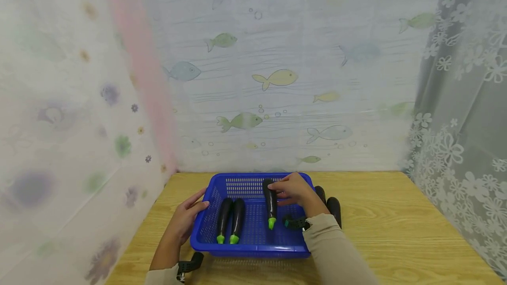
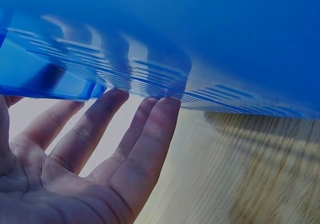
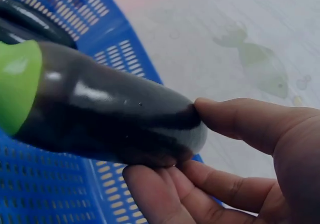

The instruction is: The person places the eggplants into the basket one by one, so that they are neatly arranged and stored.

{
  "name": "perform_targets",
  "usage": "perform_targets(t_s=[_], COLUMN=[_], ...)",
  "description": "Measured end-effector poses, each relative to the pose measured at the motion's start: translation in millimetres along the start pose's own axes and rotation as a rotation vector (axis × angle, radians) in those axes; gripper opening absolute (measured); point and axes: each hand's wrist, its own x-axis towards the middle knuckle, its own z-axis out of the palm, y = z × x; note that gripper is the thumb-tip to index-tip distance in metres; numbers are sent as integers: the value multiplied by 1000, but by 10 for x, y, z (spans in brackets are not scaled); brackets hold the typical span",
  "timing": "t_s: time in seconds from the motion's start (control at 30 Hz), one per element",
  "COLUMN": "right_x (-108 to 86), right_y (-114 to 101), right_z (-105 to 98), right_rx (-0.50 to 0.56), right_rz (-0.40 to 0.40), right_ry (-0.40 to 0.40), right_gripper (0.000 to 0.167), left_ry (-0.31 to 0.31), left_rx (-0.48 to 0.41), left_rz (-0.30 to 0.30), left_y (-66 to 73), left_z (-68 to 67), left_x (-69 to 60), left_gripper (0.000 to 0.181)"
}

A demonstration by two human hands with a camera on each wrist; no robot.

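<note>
My right hand (image 1: 295, 190) pinches a dark eggplant (image 1: 271, 203) near its rounded end, over the right part of a blue plastic basket (image 1: 259, 248). In the right wrist view, the thumb lies on one side of the eggplant (image 3: 110, 104) and the fingers on the other; its bright green cap points away from the hand. Two more eggplants, one (image 1: 224, 220) beside another (image 1: 237, 220), lie in the basket's left part, caps toward me. My left hand (image 1: 185, 219) touches the basket's left side, its fairly straight fingers against the outside in the left wrist view.
Right of the basket, partly hidden by my right arm, two dark eggplants, one (image 1: 320, 194) behind another (image 1: 334, 209), lie on the wooden table (image 1: 380, 219). A fish-patterned curtain (image 1: 277, 113) hangs behind the table, with further sheets at both sides.
</note>
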Motion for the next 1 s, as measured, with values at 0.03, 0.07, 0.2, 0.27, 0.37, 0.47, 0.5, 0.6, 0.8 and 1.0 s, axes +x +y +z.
perform_targets(t_s=[0.03, 0.07, 0.2, 0.27, 0.37, 0.47, 0.5, 0.6, 0.8, 1.0], right_x=[7, 11, 54, 76, 110, 146, 159, 187, 180, 140], right_y=[-6, -13, -13, 0, 40, 103, 123, 173, 189, 172], right_z=[19, 40, 116, 159, 229, 304, 327, 391, 494, 582], right_rx=[6, 7, 33, 39, 29, 6, -1, -19, -57, -68], right_rz=[4, 5, 20, 29, 43, 58, 62, 73, 68, 76], right_ry=[2, 4, 0, -4, -8, -9, -11, -24, -46, -24], right_gripper=[43, 43, 41, 40, 39, 41, 42, 44, 46, 36], left_ry=[5, 10, 25, 22, 18, 23, 25, 24, 29, 44], left_rx=[-1, -2, -13, -13, -11, 0, 3, 20, 8, 8], left_rz=[-1, -1, -3, 0, 3, 10, 11, 16, 8, -10], left_y=[2, 6, 14, 15, 2, -19, -26, -46, -50, -36], left_z=[3, 7, 20, 23, 24, 19, 17, 14, 15, 10], left_x=[3, 6, 22, 28, 36, 37, 37, 37, 44, 29], left_gripper=[62, 62, 62, 62, 61, 61, 61, 62, 63, 60])
